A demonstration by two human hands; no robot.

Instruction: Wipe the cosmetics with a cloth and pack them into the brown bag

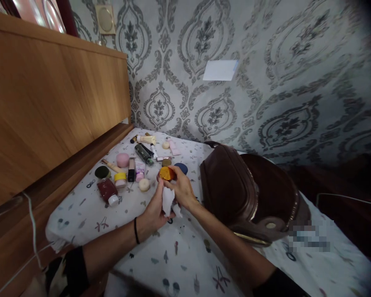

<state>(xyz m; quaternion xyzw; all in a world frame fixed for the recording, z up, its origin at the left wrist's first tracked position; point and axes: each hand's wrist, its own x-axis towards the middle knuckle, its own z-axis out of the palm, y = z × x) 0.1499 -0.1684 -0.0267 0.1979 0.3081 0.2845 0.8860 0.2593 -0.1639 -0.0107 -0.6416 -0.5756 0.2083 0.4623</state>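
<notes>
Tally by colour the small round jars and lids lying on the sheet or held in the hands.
Pink: 1
Dark green: 1
Yellow: 1
Cream: 2
Dark blue: 1
Orange, held in the right hand, left hand beside it: 1
Total: 7

bare forearms, blk sleeves pushed up, blk band at left wrist (136, 230)

A brown bag (250, 194) lies on the printed bedsheet (185, 255). Left of it, cosmetics are scattered: a dark red tube (107, 191), a pink jar (123, 159).
</notes>
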